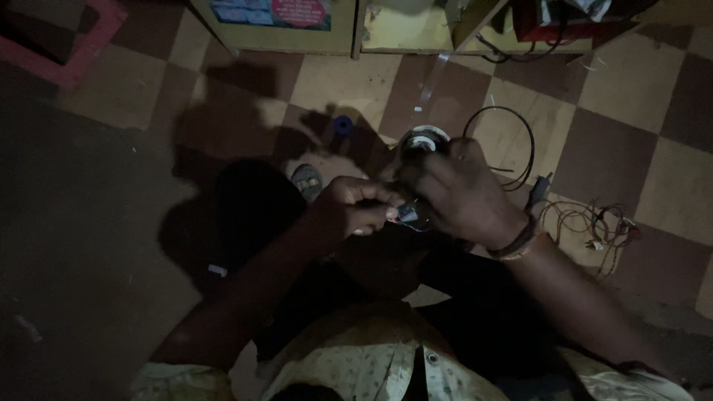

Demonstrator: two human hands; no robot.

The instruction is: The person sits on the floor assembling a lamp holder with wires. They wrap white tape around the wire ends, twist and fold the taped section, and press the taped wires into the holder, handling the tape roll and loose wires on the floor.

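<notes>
Pinched between both grips, a small dark part (408, 214) is held: left hand (355, 208) closed leftward, right hand (460, 194) closed rightward.

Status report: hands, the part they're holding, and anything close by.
Left hand and right hand pinch a small dark part. Round spool just beyond. Black cable on floor.

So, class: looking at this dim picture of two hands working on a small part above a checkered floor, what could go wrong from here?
1. The light is poor, so the small part pinched between the left hand and right hand is hard to see; fingers could slip.
2. If dropped, it might vanish on the dark checkered floor.
3. Loose thin wires and a black cable loop lie beside the right arm and could snag.
</notes>
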